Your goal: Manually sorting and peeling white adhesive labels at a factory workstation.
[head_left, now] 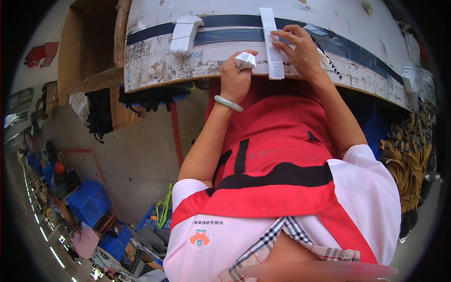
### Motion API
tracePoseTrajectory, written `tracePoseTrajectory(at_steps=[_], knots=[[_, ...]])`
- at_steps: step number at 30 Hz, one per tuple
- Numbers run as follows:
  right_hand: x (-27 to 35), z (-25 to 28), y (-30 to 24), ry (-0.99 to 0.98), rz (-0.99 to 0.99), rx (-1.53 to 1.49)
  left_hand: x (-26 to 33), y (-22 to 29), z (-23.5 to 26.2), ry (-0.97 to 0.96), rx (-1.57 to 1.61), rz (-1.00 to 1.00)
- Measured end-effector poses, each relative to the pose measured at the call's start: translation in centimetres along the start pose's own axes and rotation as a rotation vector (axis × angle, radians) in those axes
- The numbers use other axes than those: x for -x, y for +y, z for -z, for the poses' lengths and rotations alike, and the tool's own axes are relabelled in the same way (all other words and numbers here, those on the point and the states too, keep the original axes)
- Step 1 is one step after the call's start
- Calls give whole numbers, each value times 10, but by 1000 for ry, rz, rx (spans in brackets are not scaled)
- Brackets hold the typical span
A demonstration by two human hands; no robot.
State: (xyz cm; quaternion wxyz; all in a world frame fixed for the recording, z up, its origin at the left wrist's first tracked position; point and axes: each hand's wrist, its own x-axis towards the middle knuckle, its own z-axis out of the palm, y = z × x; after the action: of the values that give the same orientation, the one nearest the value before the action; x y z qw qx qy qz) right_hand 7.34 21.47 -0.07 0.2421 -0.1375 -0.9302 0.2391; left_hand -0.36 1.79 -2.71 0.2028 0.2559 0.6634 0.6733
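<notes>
My left hand [236, 77] is closed around a small wad of folded white paper strips [245, 60], whose fanned edges stick out above the fingers. A long white paper strip [269, 33] lies across the table in front of me, its near end bearing fine print; I cannot tell whether it is one layer or several. My right hand [300, 50] is at the strip's right edge, with thumb and index fingertips apart and touching it. Off to the left, a banded bundle of white strips [184, 36] rests on the table.
The worn white table [155, 70] has a dark tape band [225, 35] across it. Clear plastic and a small cord lie by my right hand. An open cardboard box [91, 47] stands left. Brown strips [408, 164] hang right; blue crates [89, 202] stand lower left.
</notes>
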Motion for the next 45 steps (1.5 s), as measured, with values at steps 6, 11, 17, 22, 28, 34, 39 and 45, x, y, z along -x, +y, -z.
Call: tracePoseTrajectory(at_steps=[6, 11, 17, 22, 28, 34, 39, 45], knots=[[4, 3, 0, -16, -39, -246, -6, 13, 1, -12, -14, -72], [11, 36, -41, -194, -63, -556, -11, 43, 2, -77, -186, -407], [13, 47, -48, -256, -24, -585, 12, 42, 0, -81, 71, -13], [18, 44, -47, -320, -37, -669, 18, 46, -1, -105, 87, 27], [21, 43, -49, -321, -56, -680, 22, 39, 1, -75, 236, 73], [18, 54, -50, -681, -399, -977, 21, 48, 6, -157, 367, 350], [25, 47, -68, -634, -435, -1061, 23, 40, 5, -377, 631, 617], [15, 19, -31, -357, -135, -684, 26, 26, 0, -377, 643, 528]])
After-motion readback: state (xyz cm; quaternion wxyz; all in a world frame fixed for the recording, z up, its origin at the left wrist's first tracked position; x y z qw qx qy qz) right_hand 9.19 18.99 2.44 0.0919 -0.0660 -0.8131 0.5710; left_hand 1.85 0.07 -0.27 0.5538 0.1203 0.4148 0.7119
